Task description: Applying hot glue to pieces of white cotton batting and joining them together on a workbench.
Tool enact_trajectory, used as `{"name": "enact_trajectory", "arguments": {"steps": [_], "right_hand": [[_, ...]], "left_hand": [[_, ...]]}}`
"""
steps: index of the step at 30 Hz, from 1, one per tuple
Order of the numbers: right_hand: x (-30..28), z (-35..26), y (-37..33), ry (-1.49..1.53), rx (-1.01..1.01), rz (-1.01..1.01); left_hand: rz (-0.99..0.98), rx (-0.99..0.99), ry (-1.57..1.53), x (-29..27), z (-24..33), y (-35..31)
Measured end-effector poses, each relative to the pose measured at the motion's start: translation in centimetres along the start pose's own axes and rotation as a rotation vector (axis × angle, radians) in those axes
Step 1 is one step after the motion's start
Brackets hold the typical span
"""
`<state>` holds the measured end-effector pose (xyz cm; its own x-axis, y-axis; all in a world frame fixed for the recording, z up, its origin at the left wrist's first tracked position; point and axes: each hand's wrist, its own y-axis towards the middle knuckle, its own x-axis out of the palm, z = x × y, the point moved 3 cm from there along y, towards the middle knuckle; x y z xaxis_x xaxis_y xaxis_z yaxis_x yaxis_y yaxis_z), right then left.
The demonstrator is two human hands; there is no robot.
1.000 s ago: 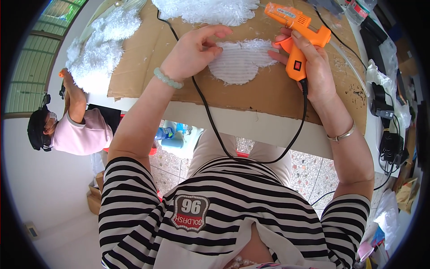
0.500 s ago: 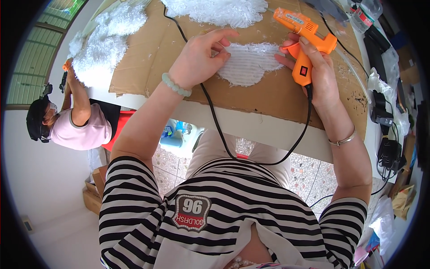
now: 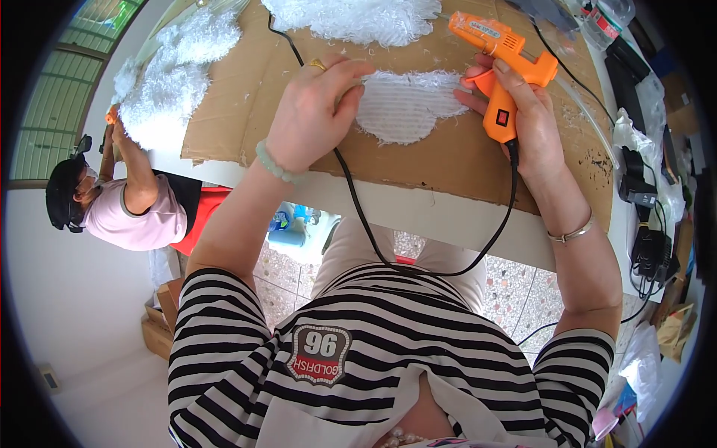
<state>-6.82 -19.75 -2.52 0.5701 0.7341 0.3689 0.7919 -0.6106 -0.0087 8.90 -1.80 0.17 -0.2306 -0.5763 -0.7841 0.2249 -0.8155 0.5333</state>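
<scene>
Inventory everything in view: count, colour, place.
Table: one, white, upper middle
Cardboard: one, brown, on table
Striped fabric: one, white, on cardboard
Fluffy pieces: several, white, top and upper left
Glue gun: one, orange, upper right
Cable: one, black, from glue gun
Adapters: several, black, right
Window: one, green, upper left
Floor: one, pale speckled, below table
Co-worker: one, pink top, left
Striped shirt: one, black and white, bottom
Left hand: one, bare, left of fabric
Right hand: one, bare, gripping glue gun

the head camera, the left of two fisheyes worn side by side, looks steeply down over the wearer's shirt (image 3: 441,336) to the left hand (image 3: 312,112), the right hand (image 3: 532,119) and the table (image 3: 433,213). it sits close above, its wide field reaching a co-worker (image 3: 134,215) at left.
</scene>
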Motion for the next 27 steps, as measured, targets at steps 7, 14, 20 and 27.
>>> {"name": "enact_trajectory", "arguments": {"steps": [7,14,20,27], "right_hand": [[0.0,-0.1,-0.1,0.010,-0.028,-0.014],[0.0,0.0,0.1,0.017,-0.031,-0.029],[-0.1,-0.2,0.0,0.039,-0.051,-0.047],[-0.2,-2.3,-0.3,-0.010,-0.139,-0.127]], "left_hand": [[-0.204,0.257,-0.026,1.2,4.6,-1.8],[-0.273,0.230,-0.003,1.5,4.1,-1.7],[-0.261,0.236,0.015,1.6,4.4,-1.7],[-0.212,0.252,0.030,1.9,4.6,-2.5]]}}
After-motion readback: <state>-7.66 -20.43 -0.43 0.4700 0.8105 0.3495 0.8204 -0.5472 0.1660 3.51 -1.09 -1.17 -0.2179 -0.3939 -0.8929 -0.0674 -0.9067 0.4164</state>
